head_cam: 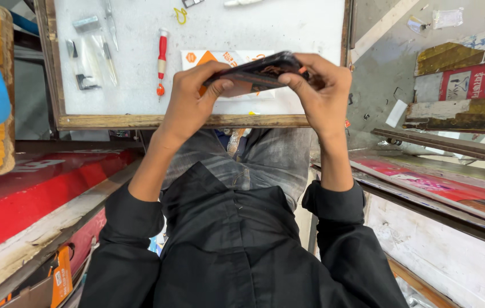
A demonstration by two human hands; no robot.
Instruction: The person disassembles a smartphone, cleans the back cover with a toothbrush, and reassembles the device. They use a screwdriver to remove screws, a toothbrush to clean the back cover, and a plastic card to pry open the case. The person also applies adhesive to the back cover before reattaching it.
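- Above the person's lap, a wood-framed workbench (139,121) with a white top fills the upper middle of the head view, its near edge just beyond both hands.
- Black sleeves cover the 2 forearms, and grey trousers show between them.
- Left hand (192,102) is closed on the left end of a dark smartphone (259,71), thumb lying across its near face.
- Right hand (323,94) clamps the phone's right end, fingers curled over the far edge.
- Held level between the 2 hands, the phone hangs over the bench's near edge, above an orange-and-white package (225,59) lying on the white top.
- Well apart to the left, a red-handled screwdriver (162,60) lies on the bench.
- Farther left sits a clear plastic bag (91,60) of small tools.
- Tweezers (110,23) lie near the bench's far edge.
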